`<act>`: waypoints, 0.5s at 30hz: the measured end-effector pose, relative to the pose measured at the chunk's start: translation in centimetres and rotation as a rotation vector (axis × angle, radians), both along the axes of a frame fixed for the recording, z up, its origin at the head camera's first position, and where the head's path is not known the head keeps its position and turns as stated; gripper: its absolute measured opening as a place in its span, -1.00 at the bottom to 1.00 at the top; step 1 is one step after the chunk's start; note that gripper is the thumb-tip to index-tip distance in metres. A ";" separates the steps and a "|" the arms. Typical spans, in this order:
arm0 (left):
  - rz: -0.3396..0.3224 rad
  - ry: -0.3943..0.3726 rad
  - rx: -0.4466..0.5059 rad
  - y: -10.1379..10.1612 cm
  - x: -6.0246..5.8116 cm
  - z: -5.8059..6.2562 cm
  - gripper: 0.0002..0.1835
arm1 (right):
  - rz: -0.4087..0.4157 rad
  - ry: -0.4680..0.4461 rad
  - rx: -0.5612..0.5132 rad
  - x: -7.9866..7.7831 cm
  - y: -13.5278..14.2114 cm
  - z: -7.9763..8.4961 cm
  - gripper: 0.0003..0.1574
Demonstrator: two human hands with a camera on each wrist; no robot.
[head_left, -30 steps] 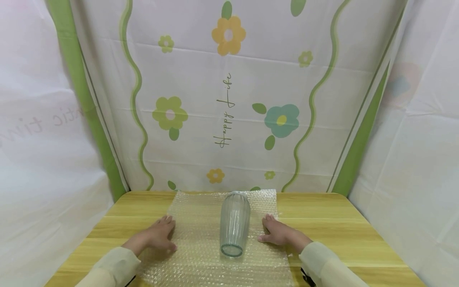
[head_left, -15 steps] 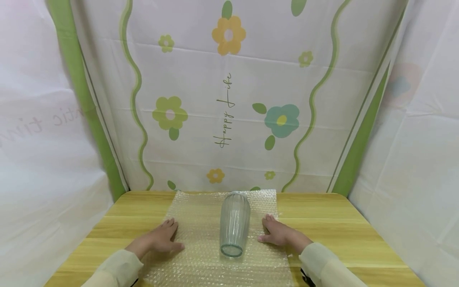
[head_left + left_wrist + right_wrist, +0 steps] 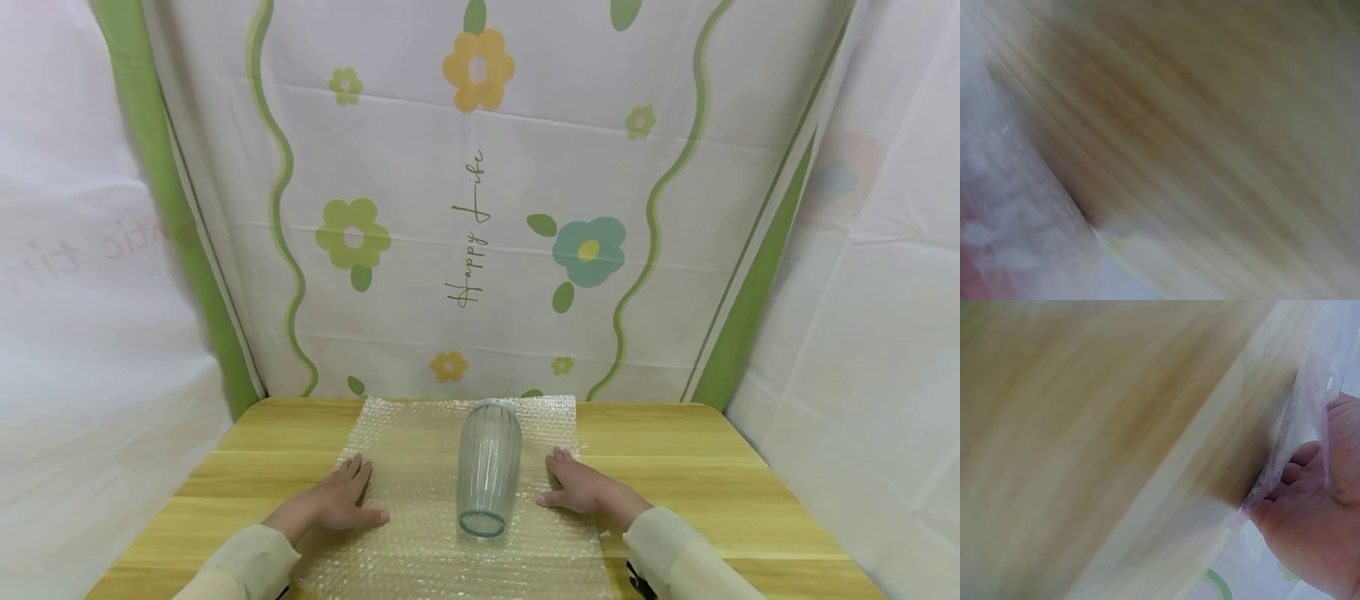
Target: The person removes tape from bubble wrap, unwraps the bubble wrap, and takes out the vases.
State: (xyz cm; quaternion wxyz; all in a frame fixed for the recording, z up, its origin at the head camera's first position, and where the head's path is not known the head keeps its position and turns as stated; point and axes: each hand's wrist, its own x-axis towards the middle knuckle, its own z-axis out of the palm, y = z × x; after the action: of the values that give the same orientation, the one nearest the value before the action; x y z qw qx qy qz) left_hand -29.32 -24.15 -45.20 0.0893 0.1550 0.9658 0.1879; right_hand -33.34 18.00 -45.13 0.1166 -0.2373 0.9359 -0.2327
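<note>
A clear ribbed glass vase (image 3: 489,471) lies on its side on a sheet of bubble wrap (image 3: 420,550), its round base toward me. My left hand (image 3: 337,497) rests on the sheet's left edge, fingers extended and thumb spread toward the vase. On the opposite edge rests my right hand (image 3: 576,485), also with fingers extended. Both hands are apart from the vase. In the right wrist view the palm (image 3: 1316,525) shows against the bubble wrap (image 3: 1300,419), which partly covers it. The left wrist view is blurred; the bubble wrap (image 3: 1010,200) hides most of the hand there.
The sheet lies on a wood-grain table (image 3: 675,467) with rounded far corners. Behind it hangs a white curtain (image 3: 420,167) printed with flowers and lettering. White fabric walls (image 3: 90,350) with green edging stand close on both sides.
My left hand has shifted slightly right onto the bubble wrap, its thumb now stretched out more. The right hand and the vase have stayed put.
</note>
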 end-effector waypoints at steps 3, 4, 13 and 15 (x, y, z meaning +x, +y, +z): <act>-0.001 0.000 -0.002 0.0 0.0 -0.1 0.12 | -0.002 -0.003 0.003 0.0 -0.1 0.0 0.03; -0.002 0.002 -0.001 0.0 0.0 -0.1 0.12 | -0.003 -0.003 0.004 0.0 -0.1 0.0 0.03; 0.004 0.007 -0.010 0.1 0.1 -0.2 0.12 | -0.024 -0.009 -0.012 -0.3 0.0 -0.1 0.01; 0.002 0.009 -0.012 0.1 0.1 -0.2 0.12 | -0.025 -0.006 -0.016 -0.4 0.0 -0.1 0.01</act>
State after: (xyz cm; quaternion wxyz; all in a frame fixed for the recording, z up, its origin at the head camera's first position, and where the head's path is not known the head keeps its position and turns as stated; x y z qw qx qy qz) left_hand -29.22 -24.05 -45.36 0.0857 0.1544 0.9674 0.1817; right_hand -33.69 17.97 -45.28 0.1146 -0.2258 0.9366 -0.2423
